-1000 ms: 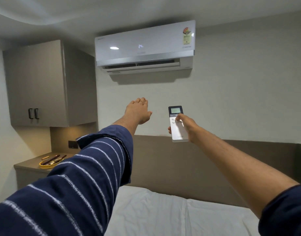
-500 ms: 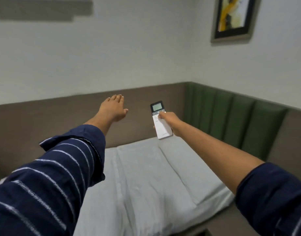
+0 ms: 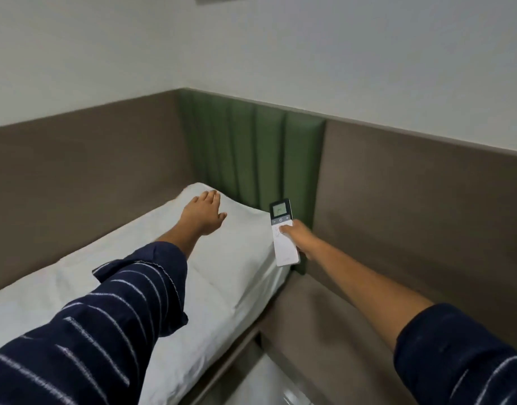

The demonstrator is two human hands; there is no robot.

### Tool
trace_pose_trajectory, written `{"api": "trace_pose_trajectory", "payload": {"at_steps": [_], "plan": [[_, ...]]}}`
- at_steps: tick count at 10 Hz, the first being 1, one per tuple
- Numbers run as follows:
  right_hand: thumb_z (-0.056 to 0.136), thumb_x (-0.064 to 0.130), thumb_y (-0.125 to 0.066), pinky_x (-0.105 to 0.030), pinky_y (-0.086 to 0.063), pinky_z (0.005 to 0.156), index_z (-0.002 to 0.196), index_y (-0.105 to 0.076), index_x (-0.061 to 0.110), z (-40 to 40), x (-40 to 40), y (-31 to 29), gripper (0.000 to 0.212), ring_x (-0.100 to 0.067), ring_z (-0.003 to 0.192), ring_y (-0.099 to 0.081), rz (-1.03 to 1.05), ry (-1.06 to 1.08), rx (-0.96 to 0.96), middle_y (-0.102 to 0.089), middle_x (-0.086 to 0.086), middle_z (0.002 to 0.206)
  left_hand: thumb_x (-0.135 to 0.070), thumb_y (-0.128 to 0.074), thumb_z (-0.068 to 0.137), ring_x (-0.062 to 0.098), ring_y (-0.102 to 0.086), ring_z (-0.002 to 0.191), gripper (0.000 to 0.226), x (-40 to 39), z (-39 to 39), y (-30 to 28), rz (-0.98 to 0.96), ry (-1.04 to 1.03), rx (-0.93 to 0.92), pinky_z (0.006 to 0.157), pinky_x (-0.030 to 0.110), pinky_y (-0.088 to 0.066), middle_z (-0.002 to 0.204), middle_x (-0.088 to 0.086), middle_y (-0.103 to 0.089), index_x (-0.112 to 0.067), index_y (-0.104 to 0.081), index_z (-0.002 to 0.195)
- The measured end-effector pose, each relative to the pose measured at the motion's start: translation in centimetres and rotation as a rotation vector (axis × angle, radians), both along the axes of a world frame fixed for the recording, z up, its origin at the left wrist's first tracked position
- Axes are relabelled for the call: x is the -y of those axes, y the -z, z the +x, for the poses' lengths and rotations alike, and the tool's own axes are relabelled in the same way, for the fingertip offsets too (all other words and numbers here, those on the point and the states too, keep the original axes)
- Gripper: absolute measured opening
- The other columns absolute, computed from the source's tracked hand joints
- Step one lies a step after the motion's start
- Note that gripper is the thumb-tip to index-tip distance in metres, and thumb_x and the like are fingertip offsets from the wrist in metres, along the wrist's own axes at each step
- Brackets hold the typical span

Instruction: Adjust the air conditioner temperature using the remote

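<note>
The slim white plastic remote with its small grey screen [image 3: 283, 231] stands nearly upright in the right hand [image 3: 299, 237], fingers wrapped behind it and the thumb pressed on the buttons just below the screen. The left hand [image 3: 204, 216] is stretched out beside it, empty, fingers lying loosely together, palm down over the white pillow [image 3: 242, 229]. Beyond both hands there is only the green padded headboard panel [image 3: 251, 150] and bare wall; no air conditioner shows from here. I'd judge the step to be the button press itself, though the remote seems aimed at the corner. The next move calls for swinging it toward the unit and checking the reading.
</note>
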State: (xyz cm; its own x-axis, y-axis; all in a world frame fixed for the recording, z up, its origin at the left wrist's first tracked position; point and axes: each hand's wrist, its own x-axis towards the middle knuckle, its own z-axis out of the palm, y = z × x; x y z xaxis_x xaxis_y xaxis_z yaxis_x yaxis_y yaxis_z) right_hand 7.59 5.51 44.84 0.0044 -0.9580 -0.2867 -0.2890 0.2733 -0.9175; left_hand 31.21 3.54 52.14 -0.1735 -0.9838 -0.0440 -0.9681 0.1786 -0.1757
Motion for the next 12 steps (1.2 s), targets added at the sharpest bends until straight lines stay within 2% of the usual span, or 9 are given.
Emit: {"api": "trace_pose_trajectory", "payload": {"at_steps": [1, 2, 4, 6, 7, 8, 9, 10, 12], "plan": [[0.092, 0.005, -0.048, -0.040, -0.049, 0.087, 0.116, -0.059, -0.001, -7.1, 0.6, 6.4, 0.028, -0.026, 0.093, -0.060, 0.074, 0.110, -0.059, -0.063, -0.018, 0.103, -0.042, -0.027, 0.100, 0.024, -0.012, 0.151, 0.068, 3.1, -7.2, 7.1, 0.099, 0.120, -0.017, 0.122, 0.038, -0.015, 0.164, 0.010, -0.010, -0.005, -0.010, 0.155], [0.093, 0.007, -0.049, -0.044, -0.049, 0.095, 0.120, -0.058, -0.001, -11.1, 0.0, 11.6, 0.030, -0.031, 0.099, -0.063, 0.169, 0.192, -0.075, -0.065, -0.023, 0.112, -0.042, -0.028, 0.100, 0.024, -0.013, 0.151, 0.068, 4.1, -11.5, 12.4, 0.177, 0.198, -0.021, 0.122, 0.037, -0.015, 0.163, 0.010, -0.012, -0.004, -0.011, 0.155], [0.090, 0.011, -0.059, -0.040, -0.050, 0.093, 0.123, -0.058, 0.002, -17.7, -3.4, 24.7, 0.034, -0.036, 0.109, -0.064, 0.432, 0.488, -0.056, -0.066, -0.022, 0.122, -0.041, -0.027, 0.100, 0.025, -0.012, 0.151, 0.069, 5.3, -21.0, 25.7, 0.378, 0.419, 0.035, 0.122, 0.037, -0.013, 0.164, 0.011, -0.009, -0.004, -0.008, 0.155], [0.088, 0.013, -0.060, -0.025, -0.043, 0.072, 0.118, -0.063, 0.002, -20.7, -6.8, 40.0, 0.031, -0.033, 0.104, -0.066, 0.687, 0.580, -0.083, -0.068, -0.020, 0.117, -0.044, -0.026, 0.100, 0.025, -0.008, 0.152, 0.070, 3.9, -27.4, 41.1, 0.557, 0.570, 0.081, 0.122, 0.038, -0.011, 0.165, 0.009, -0.005, -0.007, -0.005, 0.155], [0.087, 0.014, -0.061, -0.024, -0.044, 0.059, 0.117, -0.064, 0.002, -21.5, -7.6, 48.7, 0.032, -0.029, 0.090, -0.065, 0.787, 0.640, -0.073, -0.067, -0.015, 0.102, -0.046, -0.026, 0.099, 0.025, -0.009, 0.152, 0.071, 3.7, -29.2, 49.3, 0.611, 0.639, 0.078, 0.122, 0.038, -0.012, 0.164, 0.010, -0.006, -0.007, -0.006, 0.155], [0.087, 0.013, -0.062, -0.029, -0.050, 0.070, 0.118, -0.063, 0.001, -21.4, -7.9, 52.9, 0.033, -0.031, 0.097, -0.066, 0.810, 0.694, -0.058, -0.068, -0.018, 0.108, -0.046, -0.025, 0.099, 0.026, -0.009, 0.152, 0.071, 4.0, -29.5, 52.3, 0.620, 0.669, 0.096, 0.121, 0.038, -0.013, 0.164, 0.010, -0.006, -0.007, -0.006, 0.155], [0.087, 0.011, -0.064, -0.039, -0.049, 0.097, 0.119, -0.061, -0.002, -21.1, -8.2, 57.0, 0.034, -0.035, 0.113, -0.062, 0.816, 0.722, -0.080, -0.064, -0.022, 0.124, -0.046, -0.025, 0.100, 0.027, -0.009, 0.151, 0.072, 3.8, -29.5, 55.2, 0.683, 0.668, 0.107, 0.122, 0.038, -0.014, 0.164, 0.012, -0.007, -0.005, -0.005, 0.155], [0.090, 0.013, -0.062, -0.038, -0.047, 0.100, 0.121, -0.060, -0.002, -21.3, -8.4, 57.7, 0.035, -0.035, 0.116, -0.061, 0.821, 0.673, -0.093, -0.063, -0.022, 0.127, -0.045, -0.026, 0.100, 0.028, -0.009, 0.151, 0.072, 3.1, -29.5, 55.9, 0.717, 0.655, 0.098, 0.122, 0.039, -0.015, 0.164, 0.013, -0.007, -0.004, -0.005, 0.155], [0.093, 0.021, -0.056, -0.034, -0.047, 0.095, 0.119, -0.060, -0.002, -21.8, -9.5, 53.7, 0.035, -0.032, 0.114, -0.060, 0.780, 0.625, -0.259, -0.064, -0.021, 0.124, -0.045, -0.025, 0.100, 0.028, -0.008, 0.152, 0.071, 2.2, -30.3, 52.8, 0.717, 0.675, 0.117, 0.123, 0.039, -0.014, 0.164, 0.012, -0.006, -0.005, -0.004, 0.155]]}}
